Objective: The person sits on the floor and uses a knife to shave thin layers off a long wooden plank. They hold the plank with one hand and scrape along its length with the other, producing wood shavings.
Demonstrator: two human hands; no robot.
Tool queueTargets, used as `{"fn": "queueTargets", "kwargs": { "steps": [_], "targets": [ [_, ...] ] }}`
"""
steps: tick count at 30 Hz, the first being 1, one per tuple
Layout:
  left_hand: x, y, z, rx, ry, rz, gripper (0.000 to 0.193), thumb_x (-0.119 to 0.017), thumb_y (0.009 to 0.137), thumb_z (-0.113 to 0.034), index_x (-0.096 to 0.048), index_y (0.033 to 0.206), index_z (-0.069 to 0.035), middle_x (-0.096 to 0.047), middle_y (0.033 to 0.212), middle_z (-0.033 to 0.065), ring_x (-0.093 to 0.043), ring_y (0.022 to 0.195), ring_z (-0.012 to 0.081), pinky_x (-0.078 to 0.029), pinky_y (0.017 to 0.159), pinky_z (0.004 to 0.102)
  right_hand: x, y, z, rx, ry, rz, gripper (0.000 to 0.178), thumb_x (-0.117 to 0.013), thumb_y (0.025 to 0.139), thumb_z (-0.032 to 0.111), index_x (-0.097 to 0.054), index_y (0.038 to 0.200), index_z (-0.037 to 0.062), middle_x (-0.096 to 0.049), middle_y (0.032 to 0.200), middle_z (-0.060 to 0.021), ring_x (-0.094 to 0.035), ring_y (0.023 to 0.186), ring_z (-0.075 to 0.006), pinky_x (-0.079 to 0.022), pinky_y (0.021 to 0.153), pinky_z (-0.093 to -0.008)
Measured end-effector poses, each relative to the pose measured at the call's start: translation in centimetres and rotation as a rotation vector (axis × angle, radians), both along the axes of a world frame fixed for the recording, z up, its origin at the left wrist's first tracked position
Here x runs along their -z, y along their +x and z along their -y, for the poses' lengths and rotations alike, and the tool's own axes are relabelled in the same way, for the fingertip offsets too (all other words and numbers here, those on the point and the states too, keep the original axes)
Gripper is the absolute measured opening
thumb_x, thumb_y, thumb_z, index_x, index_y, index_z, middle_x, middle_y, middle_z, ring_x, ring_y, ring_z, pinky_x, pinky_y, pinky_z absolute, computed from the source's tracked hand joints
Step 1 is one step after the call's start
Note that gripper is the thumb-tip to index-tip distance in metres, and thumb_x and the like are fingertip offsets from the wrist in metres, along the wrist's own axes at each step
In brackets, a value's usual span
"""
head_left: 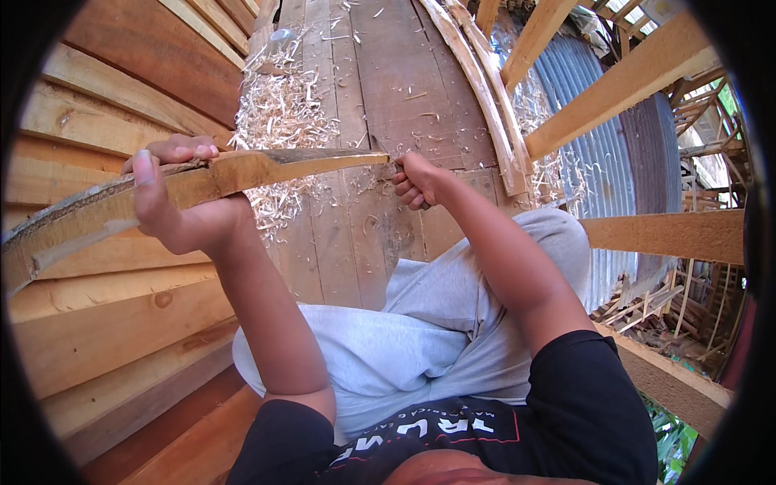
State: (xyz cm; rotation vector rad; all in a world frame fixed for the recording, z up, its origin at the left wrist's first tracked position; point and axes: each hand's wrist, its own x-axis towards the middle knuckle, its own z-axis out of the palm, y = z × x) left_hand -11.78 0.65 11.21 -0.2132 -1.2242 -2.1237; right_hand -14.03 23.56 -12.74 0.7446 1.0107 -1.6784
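Note:
A long, curved piece of wood [267, 168] reaches from the left edge of the view to the middle. It has pale carved faces, rough bark along its upper side and a narrow, tapered right end. My left hand [182, 212] grips it toward the left, fingers over the far side and thumb on the near side. Right at the tapered tip, my right hand [417, 181] is closed in a fist around what looks like a knife [378, 145]. Its thin blade shows only in part, and the fist hides most of the handle.
A pile of wood shavings [283, 117] lies on the plank floor [335, 242], with a clear jar [282, 37] at its far end. Stacked boards [121, 315] rise on the left. Long curved strips [485, 89], wooden posts [622, 89] and corrugated metal sheets [594, 105] are on the right.

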Motion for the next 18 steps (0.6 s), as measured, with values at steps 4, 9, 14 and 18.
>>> {"fn": "queueTargets", "kwargs": {
  "steps": [4,9,14,18],
  "targets": [
    [0.1,0.0,0.3,0.043,-0.015,-0.017,0.021,-0.056,0.077,-0.028,-0.048,0.072,-0.008,-0.048,0.067,0.0047,-0.047,0.063,0.0173,-0.04,0.063,0.0318,0.2,0.0,-0.3,0.062,-0.185,0.069,0.04,-0.024,0.096,0.039,-0.024,0.06,0.0205,-0.019,0.05,0.0089,-0.015,0.04,-0.0055,-0.011,0.034,-0.022],
    [0.2,-0.1,0.3,0.018,-0.04,-0.024,0.022,-0.056,0.077,-0.029,-0.048,0.073,-0.009,-0.048,0.066,0.0049,-0.047,0.063,0.0177,-0.04,0.063,0.0321,0.7,0.1,-1.2,0.056,-0.339,0.066,0.045,-0.023,0.097,0.043,-0.024,0.059,0.021,-0.019,0.049,0.0091,-0.013,0.039,-0.005,-0.01,0.032,-0.0207],
    [0.2,0.0,0.1,-0.038,-0.048,-0.004,0.022,-0.057,0.077,-0.029,-0.049,0.073,-0.009,-0.048,0.065,0.0048,-0.048,0.062,0.0176,-0.04,0.064,0.0327,-3.2,-0.3,0.4,-0.153,-0.544,-0.063,0.046,-0.023,0.098,0.044,-0.027,0.059,0.0202,-0.019,0.049,0.0086,-0.015,0.038,-0.0045,-0.01,0.032,-0.0205],
    [-0.1,0.0,-0.3,-0.036,-0.046,0.004,0.022,-0.057,0.077,-0.029,-0.049,0.072,-0.009,-0.049,0.065,0.0048,-0.048,0.062,0.0173,-0.04,0.064,0.0328,-1.1,-0.6,0.4,0.214,0.323,-0.194,0.035,-0.029,0.092,0.04,-0.03,0.065,0.0192,-0.021,0.051,0.007,-0.015,0.039,-0.0059,-0.01,0.035,-0.0255]
  ]
}}
